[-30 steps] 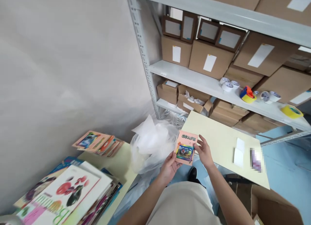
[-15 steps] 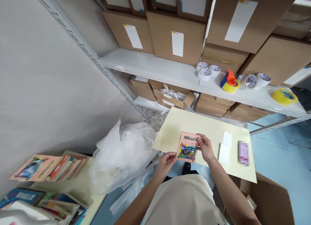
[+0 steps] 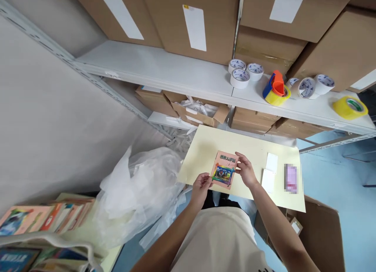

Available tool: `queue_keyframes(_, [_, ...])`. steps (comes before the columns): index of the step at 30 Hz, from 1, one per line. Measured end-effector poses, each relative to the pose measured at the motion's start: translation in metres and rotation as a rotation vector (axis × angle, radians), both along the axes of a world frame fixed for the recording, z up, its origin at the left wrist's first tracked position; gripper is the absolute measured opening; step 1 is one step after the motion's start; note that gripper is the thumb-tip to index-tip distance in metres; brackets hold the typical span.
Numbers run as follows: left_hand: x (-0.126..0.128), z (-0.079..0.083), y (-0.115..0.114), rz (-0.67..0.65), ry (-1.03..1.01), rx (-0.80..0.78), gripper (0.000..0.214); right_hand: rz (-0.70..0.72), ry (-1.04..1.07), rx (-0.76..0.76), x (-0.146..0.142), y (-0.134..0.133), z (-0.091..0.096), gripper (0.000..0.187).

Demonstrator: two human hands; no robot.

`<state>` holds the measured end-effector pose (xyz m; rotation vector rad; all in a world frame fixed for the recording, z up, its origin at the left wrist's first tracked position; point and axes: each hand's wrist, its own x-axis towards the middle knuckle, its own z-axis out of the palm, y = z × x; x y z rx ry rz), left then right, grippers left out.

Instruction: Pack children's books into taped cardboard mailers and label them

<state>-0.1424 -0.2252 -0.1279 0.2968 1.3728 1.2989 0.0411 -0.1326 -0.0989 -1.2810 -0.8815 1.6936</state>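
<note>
A thin pink booklet (image 3: 225,162) with a colourful framed picture and dark title lettering is tilted slightly over the pale yellow tabletop (image 3: 202,146). My left hand (image 3: 202,187) pinches its lower left edge between thumb and fingers. Along the right edge is my right hand (image 3: 246,172), fingers curved and apart; its fingertips are at the upper right corner, and whether they touch is hard to tell. Right of this hand lie two white cards (image 3: 268,180) and a blurred-out purple item (image 3: 291,178).
A shelf (image 3: 188,74) carries cartons (image 3: 164,25), white tape rolls (image 3: 240,79), a tape dispenser (image 3: 276,91) and yellow tape (image 3: 349,108). White plastic wrap (image 3: 141,185) bulges at left, beside a row of books (image 3: 63,219). An open carton (image 3: 321,233) stands at lower right.
The view has tipped down and shifted, so the shelf appears closer. My right hand's fingers have drawn back from the booklet's face, uncovering the end of its title. My left hand keeps its pinch.
</note>
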Motion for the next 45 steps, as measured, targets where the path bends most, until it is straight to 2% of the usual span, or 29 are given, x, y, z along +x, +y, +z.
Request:
queue_keyframes(3, [-0.011,0.004,0.009,-0.036,-0.139,0.013,0.04,0.088,-0.055,0.154,0.001,0.004,0.008,0.046])
queue_keyframes(6, [-0.025,0.011,0.018,-0.164,-0.287,-0.005,0.044,0.212,-0.213,0.409,0.0,0.011,0.023,0.049])
queue_keyframes(9, [-0.035,0.018,0.025,-0.298,-0.311,-0.001,0.043,0.267,-0.409,0.64,-0.006,0.015,0.041,0.034])
queue_keyframes(11, [-0.04,0.023,0.028,-0.367,-0.216,0.011,0.039,0.243,-0.491,0.715,-0.012,0.015,0.051,0.02])
queue_keyframes(13, [-0.047,0.03,0.029,-0.425,-0.112,0.042,0.034,0.229,-0.516,0.697,-0.017,0.012,0.058,0.014])
queue_keyframes(16, [-0.059,0.043,0.03,-0.475,-0.092,0.14,0.036,0.243,-0.482,0.555,-0.026,0.008,0.062,0.021])
queue_keyframes(19, [-0.068,0.051,0.03,-0.49,0.005,0.262,0.036,0.173,-0.382,0.451,-0.037,0.008,0.061,0.026])
queue_keyframes(22, [-0.07,0.051,0.029,-0.412,0.113,0.27,0.029,0.016,-0.279,0.402,-0.046,0.009,0.063,0.036])
queue_keyframes(24, [-0.069,0.048,0.027,-0.336,0.049,0.227,0.032,-0.065,-0.187,0.345,-0.05,0.006,0.065,0.045])
queue_keyframes(26, [-0.068,0.045,0.025,-0.293,-0.038,0.201,0.037,-0.087,-0.108,0.273,-0.052,0.001,0.067,0.052])
queue_keyframes(29, [-0.07,0.043,0.02,-0.303,-0.072,0.186,0.044,-0.078,-0.084,0.205,-0.051,-0.009,0.069,0.056])
queue_keyframes(34, [-0.079,0.042,0.007,-0.387,0.003,0.218,0.05,-0.13,-0.079,0.212,-0.053,-0.019,0.068,0.053])
queue_keyframes(39, [-0.083,0.037,-0.001,-0.372,0.01,0.206,0.046,-0.141,-0.068,0.229,-0.054,-0.026,0.063,0.051])
queue_keyframes(43, [-0.084,0.036,-0.001,-0.375,-0.067,0.176,0.046,-0.088,-0.061,0.264,-0.049,-0.029,0.055,0.043])
queue_keyframes(45, [-0.085,0.039,-0.001,-0.385,-0.119,0.173,0.046,-0.036,-0.072,0.339,-0.045,-0.028,0.054,0.043])
